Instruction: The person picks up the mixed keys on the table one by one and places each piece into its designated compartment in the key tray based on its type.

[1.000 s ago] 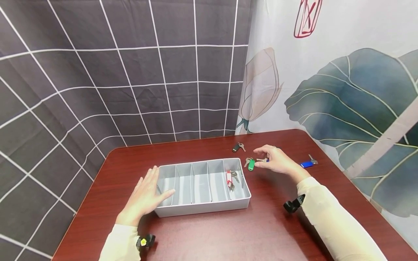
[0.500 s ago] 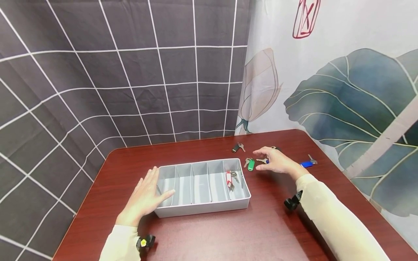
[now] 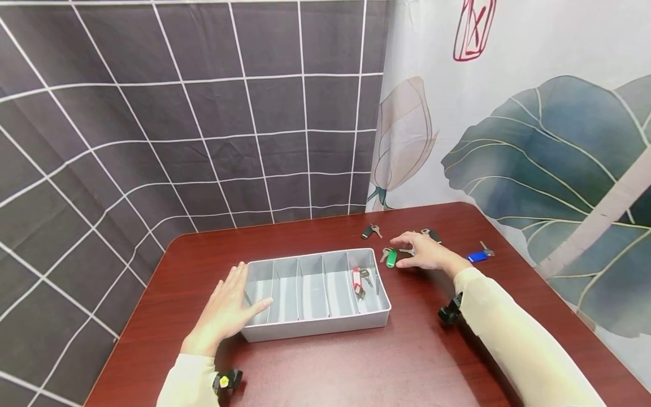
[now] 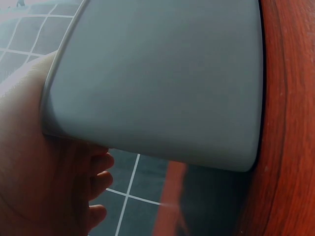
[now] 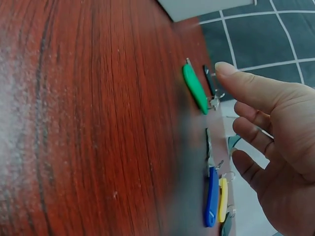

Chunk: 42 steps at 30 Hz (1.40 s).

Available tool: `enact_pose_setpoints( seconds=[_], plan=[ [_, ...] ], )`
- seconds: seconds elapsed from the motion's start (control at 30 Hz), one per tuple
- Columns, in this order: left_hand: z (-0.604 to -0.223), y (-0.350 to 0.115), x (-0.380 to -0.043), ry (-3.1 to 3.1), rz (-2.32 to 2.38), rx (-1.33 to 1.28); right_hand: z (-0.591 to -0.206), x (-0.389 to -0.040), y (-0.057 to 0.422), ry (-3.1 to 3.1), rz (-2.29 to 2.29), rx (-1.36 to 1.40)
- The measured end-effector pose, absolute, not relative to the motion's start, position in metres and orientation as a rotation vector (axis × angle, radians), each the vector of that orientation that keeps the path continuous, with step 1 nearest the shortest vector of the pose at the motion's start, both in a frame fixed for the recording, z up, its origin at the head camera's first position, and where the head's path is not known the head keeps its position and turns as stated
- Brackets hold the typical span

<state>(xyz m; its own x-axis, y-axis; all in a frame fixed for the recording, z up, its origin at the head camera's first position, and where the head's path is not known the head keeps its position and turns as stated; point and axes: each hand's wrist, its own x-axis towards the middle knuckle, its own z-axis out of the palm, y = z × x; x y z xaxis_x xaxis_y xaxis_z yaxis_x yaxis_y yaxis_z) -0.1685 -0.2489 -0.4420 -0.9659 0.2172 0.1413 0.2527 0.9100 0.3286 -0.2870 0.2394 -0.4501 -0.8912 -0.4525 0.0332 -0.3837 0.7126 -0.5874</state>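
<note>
My left hand [image 3: 224, 308] rests on the left end of the grey divided tray [image 3: 315, 327], its thumb reaching over the rim. In the left wrist view that hand [image 4: 44, 147] lies along the tray's end wall [image 4: 157, 83]. My right hand [image 3: 427, 252] hovers right of the tray, fingers loosely bent and holding nothing. Just left of its fingertips is a key with a green tag [image 3: 391, 259]. Beneath the hand lies a key [image 3: 407, 251], seen in the right wrist view with a blue tag [image 5: 211, 196]. Red-tagged keys [image 3: 357, 277] lie in the tray's rightmost compartment.
Behind the tray lies a black-tagged key [image 3: 367, 232]; another dark tag [image 3: 433, 234] sits behind my right hand. Farther right is a blue-tagged key [image 3: 477, 256]. A yellow tag [image 5: 223, 199] shows in the right wrist view. Curtains hang behind the table.
My right hand has shifted slightly left above the keys, its thumb and fingers a bit wider apart, uncovering the dark tag behind it. The left hand and tray stay put.
</note>
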Motion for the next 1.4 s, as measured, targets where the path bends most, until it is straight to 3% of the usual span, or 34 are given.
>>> enact_pose_setpoints(
  seconds=[1.4],
  plan=[
    [-0.443, -0.248, -0.167, -2.958, -0.520, -0.365, -0.465, -0.307, 0.231, 2.805, -0.655, -0.800]
  ],
)
